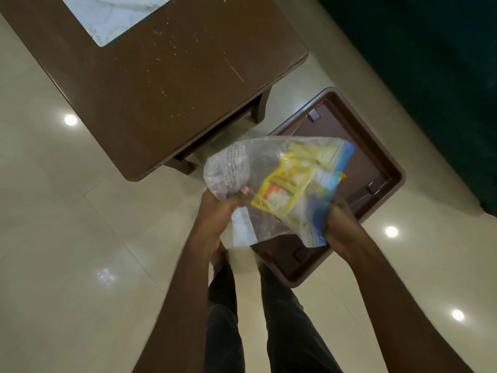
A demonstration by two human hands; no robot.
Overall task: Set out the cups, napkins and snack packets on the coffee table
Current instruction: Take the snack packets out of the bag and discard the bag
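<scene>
Your two forearms reach forward over your dark trouser legs [223,313], and between them you hold a clear plastic bag [236,168] above the pale tiled floor [67,238]. Your left hand [219,208] has its fingers clenched on the bag's near left part; your right hand [343,224] grips its blue-striped edge at the right. Yellow snack packets [285,189] show through the plastic, bunched toward the right side. Directly beneath the bag a brown plastic stool [382,154] stands on the floor, just beside the near corner of the brown counter [161,84]. That counter lies ahead to the left, with a white marble inset [107,14] at its far end. Dark green furniture [443,63] fills the upper right.
</scene>
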